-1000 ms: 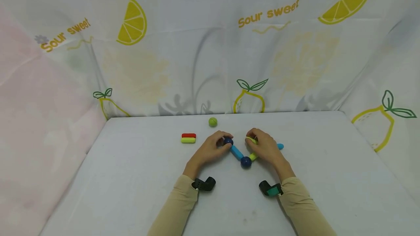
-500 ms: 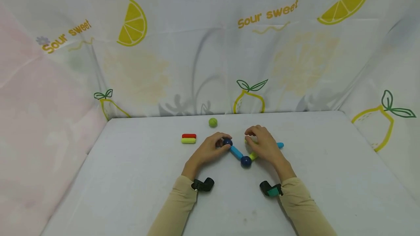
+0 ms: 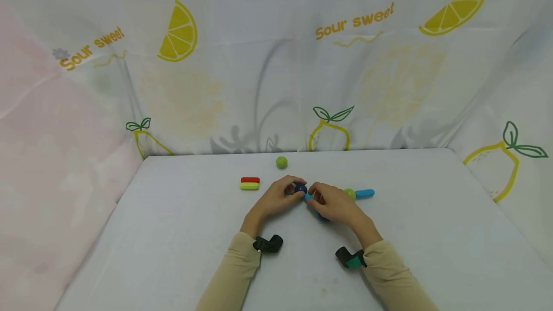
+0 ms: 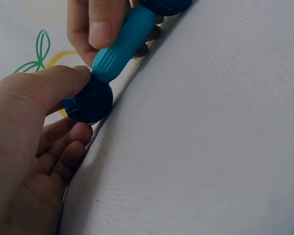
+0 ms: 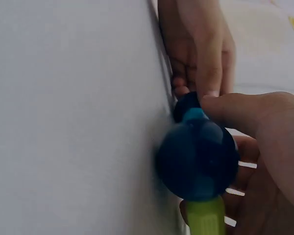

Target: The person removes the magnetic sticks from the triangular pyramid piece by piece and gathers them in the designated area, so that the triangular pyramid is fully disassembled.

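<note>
My left hand (image 3: 276,200) grips a dark blue ball (image 4: 90,102) between thumb and fingers. A light blue rod (image 4: 122,46) joins that ball to a second dark blue ball (image 5: 198,159). My right hand (image 3: 334,205) pinches the rod, its thumb on one side and fingers behind, as the left wrist view shows. From the second ball a yellow-green rod (image 5: 206,218) extends; the right hand hides it in the head view. Past the right hand's knuckles, a lime green ball (image 3: 350,194) has another blue rod (image 3: 365,193) sticking out to the right.
A red rod (image 3: 250,180) and a yellow-green rod (image 3: 249,186) lie side by side, left of the hands. Farther back is a loose green ball (image 3: 282,162). The white table (image 3: 181,239) ends at a printed cloth backdrop (image 3: 259,85).
My right hand has moved left from the yellow-green rod to the light blue rod, uncovering the lime green ball. The left hand stays on its dark blue ball.
</note>
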A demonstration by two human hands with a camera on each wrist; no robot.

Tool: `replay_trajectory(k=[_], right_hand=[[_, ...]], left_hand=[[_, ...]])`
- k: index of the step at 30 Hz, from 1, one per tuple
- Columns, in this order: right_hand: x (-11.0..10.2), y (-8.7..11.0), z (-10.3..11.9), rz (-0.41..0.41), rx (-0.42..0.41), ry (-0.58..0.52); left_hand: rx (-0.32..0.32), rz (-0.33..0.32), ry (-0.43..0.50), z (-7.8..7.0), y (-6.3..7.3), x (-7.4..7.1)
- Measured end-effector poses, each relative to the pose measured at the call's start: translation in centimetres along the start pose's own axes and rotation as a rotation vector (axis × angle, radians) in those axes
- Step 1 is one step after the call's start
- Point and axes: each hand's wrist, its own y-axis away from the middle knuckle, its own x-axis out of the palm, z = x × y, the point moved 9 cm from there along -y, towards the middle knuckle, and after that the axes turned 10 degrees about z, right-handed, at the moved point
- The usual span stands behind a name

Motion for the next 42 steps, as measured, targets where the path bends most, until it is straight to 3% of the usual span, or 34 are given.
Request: replay_trajectory(k=[10, 21, 28, 32, 42], right_hand=[[0.60, -0.14, 0.07, -0.028, 0.050, 0.010], [0.54, -0.20, -0.10, -0.029, 0.038, 0.012], [0.64, -0.30, 0.02, -0.017, 0.018, 0.025], [0.72, -0.29, 0.02, -0.004, 0.015, 0.007], [0.75, -0.34, 0.04, 0.001, -0.005, 0.002]], left_hand=[[0.003, -0.004, -0.015, -0.01, 0.01, 0.03], [0.071, 0.014, -0.037, -0.58, 0.05, 0.08], [0.027, 0.033, -0.051, -0.29, -0.06, 0.25], [0.009, 0.023, -0.040, 0.03, -0.20, 0.30], [0.057, -0.042, -0.023, -0.13, -0.32, -0.21]])
